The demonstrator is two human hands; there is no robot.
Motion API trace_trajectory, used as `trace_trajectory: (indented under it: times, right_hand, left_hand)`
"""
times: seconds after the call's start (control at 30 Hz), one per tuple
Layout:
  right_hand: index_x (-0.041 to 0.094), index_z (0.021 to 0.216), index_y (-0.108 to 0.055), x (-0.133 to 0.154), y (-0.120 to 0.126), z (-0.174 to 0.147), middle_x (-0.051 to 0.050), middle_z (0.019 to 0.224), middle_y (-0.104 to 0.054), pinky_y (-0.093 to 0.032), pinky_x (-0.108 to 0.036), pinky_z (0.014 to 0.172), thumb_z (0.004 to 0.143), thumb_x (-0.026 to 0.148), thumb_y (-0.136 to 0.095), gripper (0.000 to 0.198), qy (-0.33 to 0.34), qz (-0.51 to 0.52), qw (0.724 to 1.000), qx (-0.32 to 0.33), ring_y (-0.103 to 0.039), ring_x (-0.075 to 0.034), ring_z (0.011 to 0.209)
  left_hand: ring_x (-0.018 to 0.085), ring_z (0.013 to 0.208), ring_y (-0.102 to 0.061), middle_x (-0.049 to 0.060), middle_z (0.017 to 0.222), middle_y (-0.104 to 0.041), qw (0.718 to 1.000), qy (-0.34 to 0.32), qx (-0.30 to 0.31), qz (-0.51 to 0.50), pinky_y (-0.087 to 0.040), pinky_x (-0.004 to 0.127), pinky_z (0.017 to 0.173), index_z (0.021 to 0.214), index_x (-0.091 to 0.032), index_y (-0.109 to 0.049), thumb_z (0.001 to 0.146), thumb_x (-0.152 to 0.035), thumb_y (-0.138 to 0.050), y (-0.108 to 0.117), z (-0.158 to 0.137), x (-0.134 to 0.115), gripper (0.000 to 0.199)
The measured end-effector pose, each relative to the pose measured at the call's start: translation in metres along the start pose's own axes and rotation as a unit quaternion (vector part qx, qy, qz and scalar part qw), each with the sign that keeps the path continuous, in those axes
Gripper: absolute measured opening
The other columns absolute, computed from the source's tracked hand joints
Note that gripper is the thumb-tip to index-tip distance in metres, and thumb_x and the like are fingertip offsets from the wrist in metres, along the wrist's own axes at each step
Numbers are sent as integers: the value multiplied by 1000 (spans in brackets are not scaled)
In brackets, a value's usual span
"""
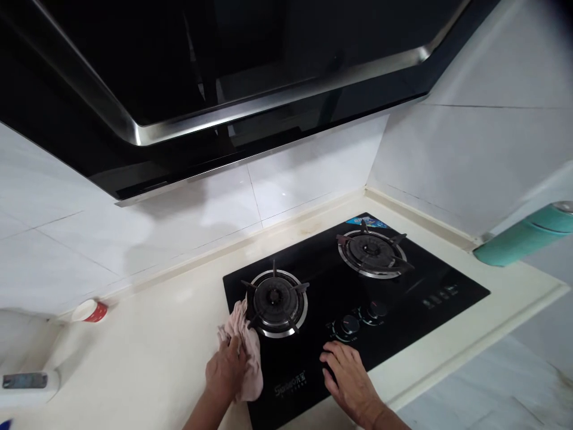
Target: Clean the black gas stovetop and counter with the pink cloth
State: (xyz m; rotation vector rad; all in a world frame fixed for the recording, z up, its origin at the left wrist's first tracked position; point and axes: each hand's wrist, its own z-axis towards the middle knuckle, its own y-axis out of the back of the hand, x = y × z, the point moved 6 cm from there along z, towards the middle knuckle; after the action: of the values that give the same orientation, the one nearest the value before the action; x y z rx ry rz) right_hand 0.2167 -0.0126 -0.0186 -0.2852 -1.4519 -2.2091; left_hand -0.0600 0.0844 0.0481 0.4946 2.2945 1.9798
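A pale pink cloth [250, 364] lies bunched over the left edge of the black glass gas stove [313, 322], partly on the counter. My left hand [227, 367] grips it with curled fingers, just beside the left burner [274, 298]. My right hand [347, 379] rests on the stove's front edge, its fingers loosely bent and nothing visible in them. Close above that hand are two control knobs, the nearer knob [350, 324] and the farther knob [378, 309]. Toward the back right sits the other burner [371, 251].
A dark range hood [268, 137] hangs low over the stove. On the cream counter [147, 346], a red and white paper cup [91, 311] lies near the wall at left. A teal cylinder [514, 242] stands at the right, and a white object [31, 385] is at lower left.
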Motion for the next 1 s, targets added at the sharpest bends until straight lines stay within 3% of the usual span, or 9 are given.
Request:
trace_trajectory:
  times: [0.13,0.3,0.43,0.57,0.63,0.73,0.83,0.9,1.0]
  right_hand:
    - [25,105,-63,0,5,1,-6,115,-63,-44,-45,98,86,16,-54,23,-30,57,998,8,-57,-24,112]
    - [25,119,-62,31,7,4,-10,128,-58,-47,-44,100,87,23,-54,33,-52,165,984,53,-56,-25,117]
    - [21,139,-51,56,-8,1,-14,147,-46,-42,-43,108,79,28,-62,61,-1,205,964,172,-45,-29,134]
    - [24,149,-39,21,-1,-3,-13,146,-49,-43,-49,104,86,38,-56,67,-123,115,972,163,-49,-31,129]
    - [32,151,-36,7,7,-2,-10,144,-51,-46,-50,98,90,44,-52,64,-156,68,971,166,-52,-31,124]
    - [39,149,-37,3,9,7,-10,145,-47,-45,-54,95,78,50,-67,78,-174,15,960,218,-51,-35,124]
    - [38,145,-44,12,5,23,-14,145,-43,-43,-56,97,61,44,-81,92,-180,-30,951,249,-48,-40,127]
    - [36,142,-48,19,3,35,-14,140,-46,-45,-49,95,69,41,-76,79,-173,-39,959,221,-53,-36,122]
    - [33,135,-53,19,4,43,-11,132,-51,-49,-37,87,80,36,-65,57,-162,-40,970,178,-61,-26,109]
  left_hand:
    - [24,93,-70,13,104,-69,996,42,77,-23,-52,33,74,122,-18,-59,98,-26,-36,-12,-29,-21,34]
    - [28,105,-66,17,110,-69,982,17,93,-166,-48,42,90,120,-16,-56,95,-28,-41,-17,-31,-68,31]
    - [25,102,-64,12,101,-68,893,-1,140,-427,-47,39,91,105,-17,-55,91,-29,-45,-19,-9,-113,21]
    - [19,74,-67,5,85,-67,827,-29,216,-518,-52,30,61,107,-19,-54,93,-35,-34,-23,3,-151,29]
    - [17,64,-66,4,84,-67,771,-49,263,-578,-45,24,46,115,-18,-53,91,-39,-35,-26,-2,-165,36]
    - [15,62,-65,6,91,-69,703,-90,272,-651,-39,21,43,119,-20,-56,87,-42,-44,-28,-15,-164,41]
    - [16,73,-65,3,90,-70,766,-78,140,-622,-52,28,62,115,-21,-62,85,-38,-48,-33,-19,-118,37]
    - [19,82,-66,4,88,-70,827,-10,30,-561,-54,35,79,112,-21,-63,87,-39,-44,-41,-21,-73,36]
    - [23,96,-66,7,99,-70,866,22,-114,-487,-52,41,91,101,-24,-66,89,-40,-42,-46,-22,-23,32]
